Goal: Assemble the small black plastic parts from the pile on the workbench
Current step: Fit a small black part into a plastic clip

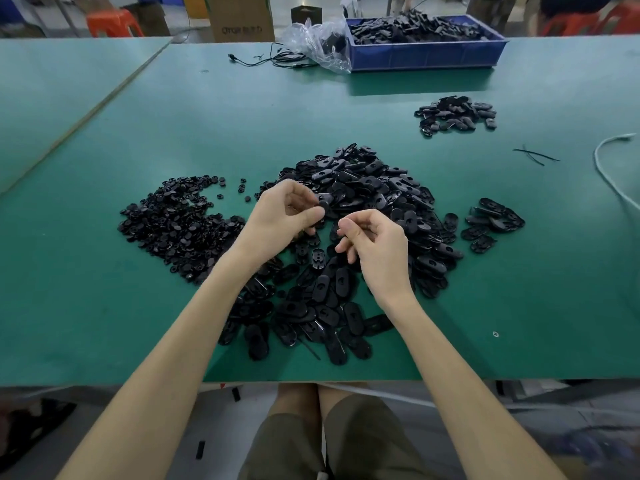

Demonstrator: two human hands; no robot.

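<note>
Left hand point(287, 211): raised over the middle of the table point(104, 306), thumb and fingers pinching an oval black part point(323, 204). It is held clear of the heap, probably so a mating piece can be pressed in.
Right hand point(375, 239): just beside the left but not touching it, fingers curled with the thumb tip against the forefinger. Nothing shows between them, though a small piece may be hidden.
Main pile point(367, 188): oval shells lying under both hands and spreading towards the near edge, in easy reach of either hand.
Button pile point(180, 223): smaller round pieces towards the left edge, kept apart by kind and likely the mating half.
Small group point(493, 220): a few ovals right of the main pile; whether they are finished cannot be told.
Far heap point(453, 114): towards the far right corner, well apart from the hands.
Blue bin point(426, 55): on the far edge and full of black parts, with a plastic bag point(318, 39) against its left side.
Obstructions: a white cable point(609, 168) at the right edge and black ties point(535, 155) nearby. Neither lies between the hands and the piles.
</note>
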